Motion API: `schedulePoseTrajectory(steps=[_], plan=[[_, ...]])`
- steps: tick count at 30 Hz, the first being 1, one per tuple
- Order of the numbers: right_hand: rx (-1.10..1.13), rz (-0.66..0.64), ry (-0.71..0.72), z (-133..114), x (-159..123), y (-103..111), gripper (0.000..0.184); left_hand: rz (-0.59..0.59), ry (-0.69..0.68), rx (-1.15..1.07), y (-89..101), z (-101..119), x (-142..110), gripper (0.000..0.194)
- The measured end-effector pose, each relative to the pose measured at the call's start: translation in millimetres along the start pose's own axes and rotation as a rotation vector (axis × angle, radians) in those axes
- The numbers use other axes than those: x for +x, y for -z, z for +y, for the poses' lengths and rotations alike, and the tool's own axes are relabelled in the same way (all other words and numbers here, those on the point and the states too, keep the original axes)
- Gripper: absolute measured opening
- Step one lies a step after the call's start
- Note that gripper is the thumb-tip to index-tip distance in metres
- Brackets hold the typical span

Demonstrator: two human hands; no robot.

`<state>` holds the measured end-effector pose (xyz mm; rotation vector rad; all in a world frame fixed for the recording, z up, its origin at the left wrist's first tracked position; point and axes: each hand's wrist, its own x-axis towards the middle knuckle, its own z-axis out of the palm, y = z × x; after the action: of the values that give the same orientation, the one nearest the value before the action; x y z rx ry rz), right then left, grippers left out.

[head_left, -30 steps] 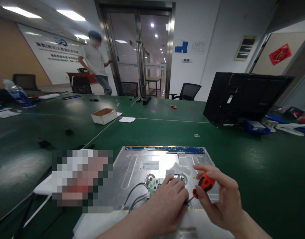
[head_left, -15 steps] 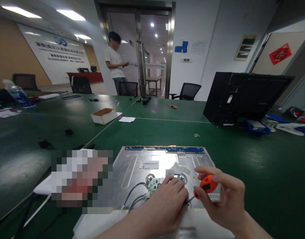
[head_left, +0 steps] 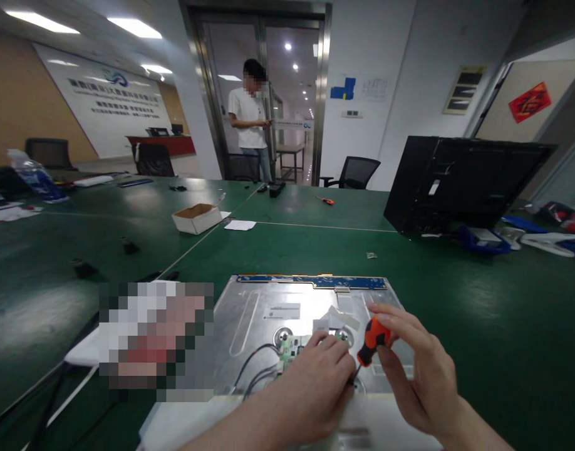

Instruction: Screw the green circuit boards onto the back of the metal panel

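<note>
A silver metal panel [head_left: 264,304] lies flat on the green table [head_left: 292,247] in front of me, with a blue strip along its far edge. My left hand [head_left: 310,385] rests curled on the panel over a small green circuit board [head_left: 290,346] with black wires [head_left: 254,369]. My right hand [head_left: 421,376] pinches an orange-and-black screwdriver [head_left: 371,341] by its handle, tip pointing down beside my left fingers. What the left fingers press on is hidden.
A black monitor back [head_left: 456,185] stands at the right. A small open cardboard box [head_left: 196,218] and a paper sheet [head_left: 239,225] lie further back. A person [head_left: 248,119] stands at the glass door. Office chairs, another screwdriver [head_left: 324,200], and blue and white items far right.
The screwdriver handle has tilted more upright and shifted slightly left in my right fingers. My left hand has stayed put. The person in the background walked right, to the door.
</note>
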<state>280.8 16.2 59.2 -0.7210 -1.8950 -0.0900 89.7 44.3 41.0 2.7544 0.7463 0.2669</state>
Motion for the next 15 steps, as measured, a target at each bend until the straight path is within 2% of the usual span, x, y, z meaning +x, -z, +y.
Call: schedulePoseTrajectory(steps=[5, 9, 15], plan=[[0.086, 0.059, -0.017, 1.4, -3.8, -3.0, 0.056, -0.006, 0.009, -0.002, 1.3, 0.7, -0.9, 0.013], [0.069, 0.114, -0.026, 2.6, -5.9, -5.5, 0.059, 0.003, 0.016, -0.015, 0.7, 1.4, -1.5, 0.011], [-0.013, 0.042, 0.009, 2.2, -1.5, -1.7, 0.053, 0.026, 0.015, -0.010, -1.9, 0.9, -0.5, 0.017]])
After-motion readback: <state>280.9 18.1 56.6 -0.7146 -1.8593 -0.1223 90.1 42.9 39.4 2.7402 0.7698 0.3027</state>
